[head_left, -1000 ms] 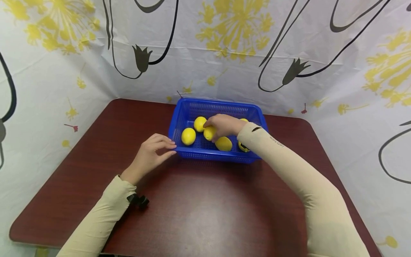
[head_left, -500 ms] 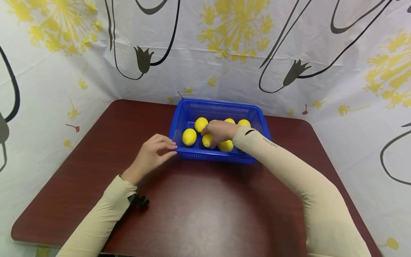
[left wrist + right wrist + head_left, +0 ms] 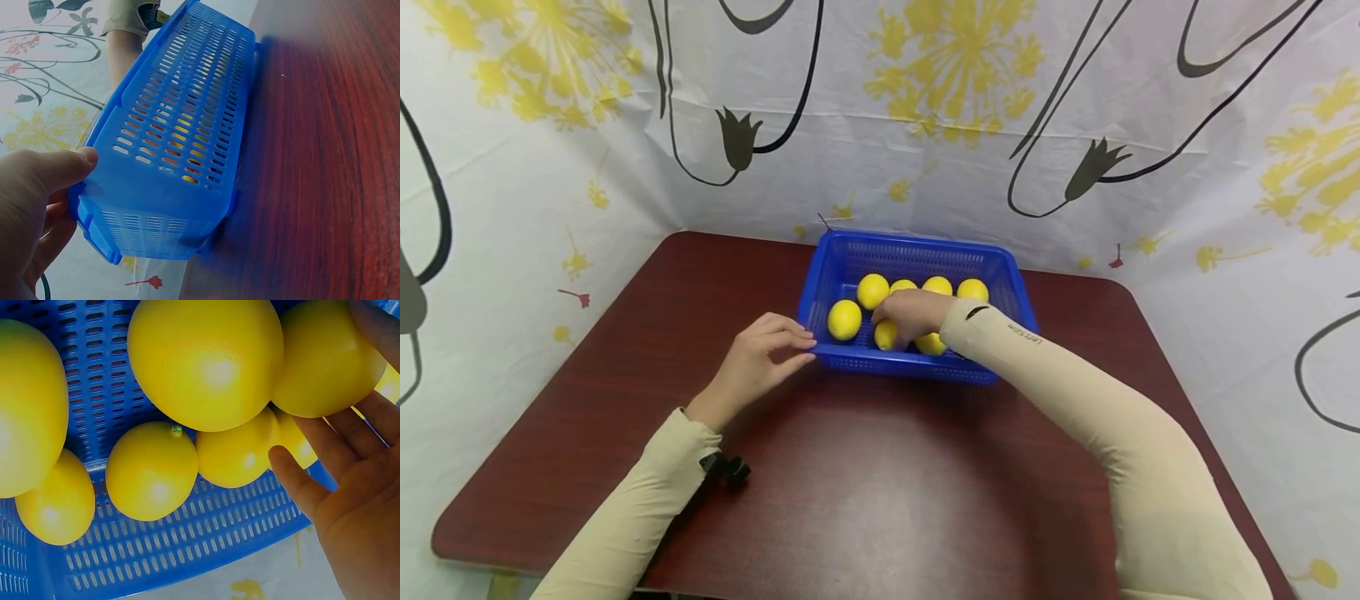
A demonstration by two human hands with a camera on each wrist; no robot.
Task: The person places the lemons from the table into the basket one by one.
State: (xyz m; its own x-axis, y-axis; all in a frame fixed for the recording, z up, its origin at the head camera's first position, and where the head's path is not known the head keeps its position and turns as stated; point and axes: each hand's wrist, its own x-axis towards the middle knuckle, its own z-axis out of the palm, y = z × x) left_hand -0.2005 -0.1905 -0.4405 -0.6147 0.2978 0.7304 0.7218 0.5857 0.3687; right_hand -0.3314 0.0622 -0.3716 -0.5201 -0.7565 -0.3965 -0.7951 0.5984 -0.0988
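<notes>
A blue perforated plastic basket holds several yellow lemons. My left hand grips the basket's near left corner; in the left wrist view the thumb presses the outside of the basket wall while the fingers wrap the other side. Inside the basket, my right hand holds a lemon near the front wall. From the right wrist, that lemon sits between thumb and fingers, against a neighbouring lemon. Other lemons lie to the left and along the back.
The basket stands toward the back of a dark red-brown wooden table. Behind it hangs a white cloth with yellow flowers and dark stems. A small black device is strapped at the left wrist.
My right hand has lowered the lemon toward the front of the basket and uncovered lemons at the back. The left hand stays at the basket's corner.
</notes>
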